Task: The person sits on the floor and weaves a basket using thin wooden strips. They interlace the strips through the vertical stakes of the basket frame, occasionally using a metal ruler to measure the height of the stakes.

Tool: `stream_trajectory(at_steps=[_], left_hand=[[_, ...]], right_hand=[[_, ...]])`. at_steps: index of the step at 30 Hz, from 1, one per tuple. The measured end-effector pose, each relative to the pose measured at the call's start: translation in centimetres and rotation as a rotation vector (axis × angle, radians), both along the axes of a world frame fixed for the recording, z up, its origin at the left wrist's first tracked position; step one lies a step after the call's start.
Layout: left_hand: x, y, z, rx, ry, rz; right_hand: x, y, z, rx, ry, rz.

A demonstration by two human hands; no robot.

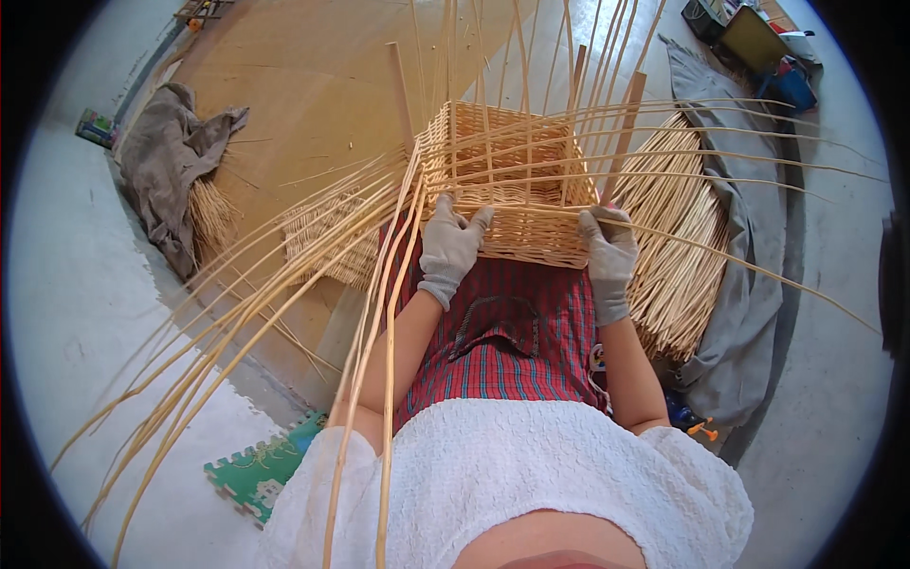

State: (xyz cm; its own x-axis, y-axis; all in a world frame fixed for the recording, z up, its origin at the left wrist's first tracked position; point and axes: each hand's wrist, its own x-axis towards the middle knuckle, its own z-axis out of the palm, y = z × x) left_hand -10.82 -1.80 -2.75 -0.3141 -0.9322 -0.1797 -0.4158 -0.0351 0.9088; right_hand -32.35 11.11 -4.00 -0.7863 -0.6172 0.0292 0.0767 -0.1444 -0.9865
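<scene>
A rectangular wicker basket (pixel 509 237), part-woven, rests over my lap with its open side up. Long willow rods fan out from its rim to the left, the right and away from me. Flat wooden stakes (pixel 626 133) stand at its corners. Both hands wear grey-white gloves. My left hand (pixel 451 248) is closed on the near rim toward its left end, thumb over the top edge. At the near right corner my right hand (pixel 609 261) pinches a pale rod (pixel 720 254) lying along the rim and running out to the right. Its other fingertips are hidden.
A bundle of cut rods (pixel 673 256) lies on grey cloth (pixel 749 313) at right. Another grey cloth (pixel 175 156) covers rods at left. A woven piece (pixel 327 248) lies near my left, with a green foam mat (pixel 265 474) below. Bins (pixel 749 38) stand at far right.
</scene>
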Motion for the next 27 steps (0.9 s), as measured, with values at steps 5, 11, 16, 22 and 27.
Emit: stream_trajectory(at_steps=[5, 11, 16, 22, 27], left_hand=[[-0.6, 0.5, 0.1, 0.001, 0.167, 0.108], [-0.5, 0.4, -1.6, -0.055, 0.08, 0.138], [-0.6, 1.3, -0.1, -0.015, 0.153, 0.175], [-0.7, 0.8, -0.8, -0.127, 0.157, 0.2], [-1.2, 0.3, -1.2, -0.018, 0.269, 0.18]], right_hand=[[0.8, -0.4, 0.6, -0.045, -0.001, -0.045], [7.2, 4.8, 3.9, -0.064, 0.753, 0.205], [6.3, 2.0, 6.4, 0.343, -0.234, 0.485], [2.8, -12.2, 7.1, -0.227, -0.157, 0.531], [3.3, -21.7, 18.7, -0.253, 1.15, 0.577]])
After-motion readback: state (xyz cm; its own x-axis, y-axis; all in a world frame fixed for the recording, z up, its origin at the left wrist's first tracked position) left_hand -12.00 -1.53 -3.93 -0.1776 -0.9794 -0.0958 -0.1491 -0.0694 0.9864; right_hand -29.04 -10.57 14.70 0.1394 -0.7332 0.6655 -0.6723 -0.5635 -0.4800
